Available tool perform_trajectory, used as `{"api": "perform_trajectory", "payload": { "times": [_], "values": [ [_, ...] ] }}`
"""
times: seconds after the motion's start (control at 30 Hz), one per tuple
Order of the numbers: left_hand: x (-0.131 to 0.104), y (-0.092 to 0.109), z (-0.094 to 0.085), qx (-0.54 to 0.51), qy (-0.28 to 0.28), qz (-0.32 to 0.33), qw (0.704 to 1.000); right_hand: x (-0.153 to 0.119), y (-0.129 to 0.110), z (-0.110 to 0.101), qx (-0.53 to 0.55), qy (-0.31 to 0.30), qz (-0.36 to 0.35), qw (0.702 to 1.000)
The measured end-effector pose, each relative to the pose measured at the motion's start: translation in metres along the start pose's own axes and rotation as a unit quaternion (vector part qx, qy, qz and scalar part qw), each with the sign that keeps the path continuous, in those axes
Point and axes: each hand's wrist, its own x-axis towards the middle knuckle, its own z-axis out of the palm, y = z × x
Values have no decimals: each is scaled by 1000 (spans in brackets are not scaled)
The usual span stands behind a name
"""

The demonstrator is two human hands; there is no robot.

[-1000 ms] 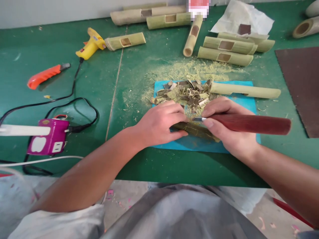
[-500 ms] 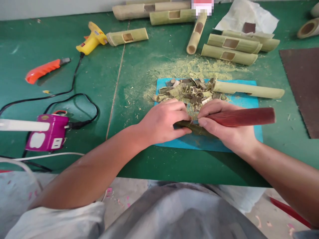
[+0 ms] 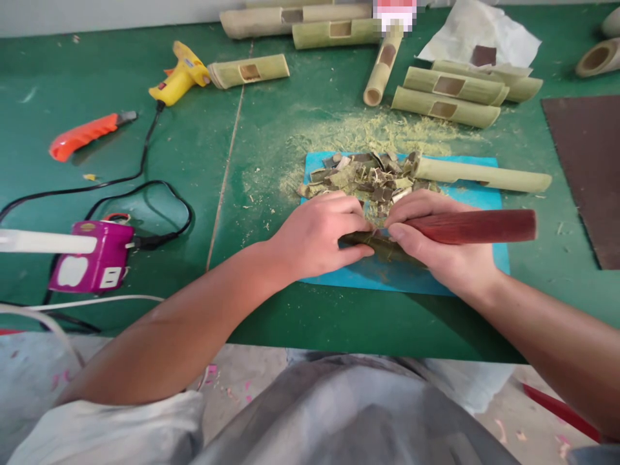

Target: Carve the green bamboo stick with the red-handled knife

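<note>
With the middle of the one blue mat [image 3: 334, 279] taken as the clock's middle, two hands are seen at work on the green table [image 3: 271, 316]. At 9 o'clock, one dark strip [image 3: 394, 250] is pinched by the nearly closed left hand [image 3: 317, 236]. The strip is held low over the mat, just toward 6. At 3, one tool with a red handle [image 3: 484, 226] is gripped by the right hand [image 3: 436, 239], its fingers curled; its tip is mostly hidden by the strip and fingers.

Toward 11, one heap of scraps [image 3: 375, 177] is spread on the mat, too jumbled to be counted. One pale tube [image 3: 484, 173] is laid at 2.

Farther out, one purple box [image 3: 92, 255] is set at 9, one orange cutter [image 3: 87, 135] between 9 and 10, one yellow glue gun [image 3: 181, 74] at 10, and one brown sheet [image 3: 591, 174] near 3.
</note>
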Motion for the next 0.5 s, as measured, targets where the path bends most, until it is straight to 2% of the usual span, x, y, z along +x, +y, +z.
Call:
{"api": "perform_trajectory", "payload": {
  "times": [0.37, 0.5],
  "values": [
    [0, 3, -1, 22, -3, -13, 1000, -2, 1, -1, -4, -12, 19, 1000],
    [-1, 4, -2, 68, 6, -12, 998, -2, 0, -1, -20, -17, 38, 999]
  ]
}}
